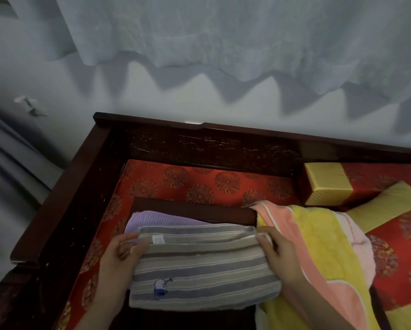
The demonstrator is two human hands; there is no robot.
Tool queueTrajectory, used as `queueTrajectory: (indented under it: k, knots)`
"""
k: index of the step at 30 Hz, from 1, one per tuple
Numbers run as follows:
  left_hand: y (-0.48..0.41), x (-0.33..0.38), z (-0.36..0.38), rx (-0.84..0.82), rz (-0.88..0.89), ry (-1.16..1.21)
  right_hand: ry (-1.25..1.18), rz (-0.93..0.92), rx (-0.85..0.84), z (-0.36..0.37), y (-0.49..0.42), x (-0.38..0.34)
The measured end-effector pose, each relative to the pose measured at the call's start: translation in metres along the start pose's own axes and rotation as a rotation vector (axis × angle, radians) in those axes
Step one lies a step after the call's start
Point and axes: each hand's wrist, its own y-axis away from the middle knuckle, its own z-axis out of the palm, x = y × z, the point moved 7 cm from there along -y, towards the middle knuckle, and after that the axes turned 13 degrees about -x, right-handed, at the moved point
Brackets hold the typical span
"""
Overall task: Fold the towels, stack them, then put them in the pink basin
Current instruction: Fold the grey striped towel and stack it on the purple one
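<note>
A folded grey-and-blue striped towel (pixel 199 270) with a small blue embroidered figure lies on a dark wooden tray table (pixel 190 208). Under it, at the back left, a folded purple towel (pixel 152 220) sticks out. My left hand (pixel 123 251) grips the striped towel's left edge. The right end of that towel is pinched by my right hand (pixel 278 253). To the right lies a loose heap: a salmon-pink towel with white trim (pixel 302 253), a yellow towel (pixel 323 246) and a pale pink one (pixel 361 248). No pink basin is in view.
The tray table stands on a red patterned cushion (pixel 199 182) inside a dark wooden couch frame (pixel 80 175). Red-and-gold bolsters (pixel 328 184) lie at the right. A white curtain (pixel 223 39) hangs on the wall behind.
</note>
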Motion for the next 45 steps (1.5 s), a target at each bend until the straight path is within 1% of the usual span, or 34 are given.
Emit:
queueTrajectory:
  k: [1, 3, 5, 7, 11, 15, 17, 20, 23, 24, 26, 28, 29, 31, 32, 34, 36, 37, 39, 41, 45]
  knots:
    - [0.002, 0.010, 0.002, -0.085, 0.016, 0.002, -0.058, -0.013, 0.055, -0.008, 0.003, -0.004]
    - [-0.001, 0.024, -0.001, -0.157, 0.048, -0.033, -0.120, -0.026, 0.131, -0.020, 0.001, -0.010]
    - [-0.014, 0.030, -0.001, -0.147, 0.069, -0.107, -0.118, -0.025, 0.173, -0.023, -0.011, -0.011]
    - [-0.035, 0.027, 0.003, -0.123, 0.065, -0.170, -0.106, 0.014, 0.176, -0.018, -0.025, -0.004]
    - [-0.071, 0.002, 0.013, -0.073, 0.072, -0.369, -0.004, 0.117, 0.067, 0.006, -0.051, 0.023]
    - [-0.086, -0.014, 0.006, 0.009, 0.012, -0.499, 0.175, 0.130, -0.144, 0.022, -0.064, 0.038]
    - [-0.085, -0.014, 0.010, -0.059, -0.044, -0.478, 0.245, 0.118, -0.247, 0.026, -0.065, 0.043]
    - [-0.079, -0.017, 0.012, -0.272, -0.183, -0.435, 0.343, 0.076, -0.341, 0.029, -0.069, 0.043]
    - [-0.072, -0.024, 0.009, -0.425, -0.351, -0.242, 0.431, 0.055, -0.397, 0.027, -0.078, 0.038]
    - [-0.068, -0.024, 0.009, -0.468, -0.380, -0.175, 0.455, 0.061, -0.421, 0.026, -0.081, 0.036]
    - [-0.060, -0.023, 0.011, -0.540, -0.353, -0.114, 0.478, 0.063, -0.445, 0.023, -0.085, 0.033]
    - [-0.048, -0.024, 0.014, -0.608, -0.275, -0.046, 0.430, 0.065, -0.434, 0.020, -0.084, 0.027]
    - [-0.041, -0.024, 0.017, -0.650, -0.241, -0.020, 0.353, 0.073, -0.416, 0.019, -0.081, 0.027]
    - [-0.026, -0.025, 0.022, -0.692, -0.182, -0.049, 0.091, 0.116, -0.381, 0.017, -0.072, 0.030]
    - [-0.021, -0.024, 0.024, -0.671, -0.139, -0.100, -0.043, 0.134, -0.375, 0.015, -0.067, 0.030]
    - [-0.014, -0.016, 0.020, -0.558, -0.006, -0.246, -0.240, 0.147, -0.384, 0.009, -0.056, 0.026]
    - [-0.009, -0.004, 0.011, -0.442, 0.124, -0.429, -0.367, 0.125, -0.403, 0.002, -0.044, 0.017]
    - [-0.007, 0.002, 0.005, -0.395, 0.160, -0.494, -0.423, 0.117, -0.418, 0.000, -0.038, 0.011]
    - [-0.010, 0.016, -0.007, -0.349, 0.168, -0.479, -0.515, 0.143, -0.450, 0.001, -0.031, 0.006]
    - [-0.022, 0.022, -0.020, -0.358, 0.134, -0.453, -0.517, 0.196, -0.489, 0.012, -0.026, 0.004]
    - [-0.059, -0.001, -0.043, -0.366, -0.023, -0.626, -0.419, 0.340, -0.464, 0.049, -0.027, 0.006]
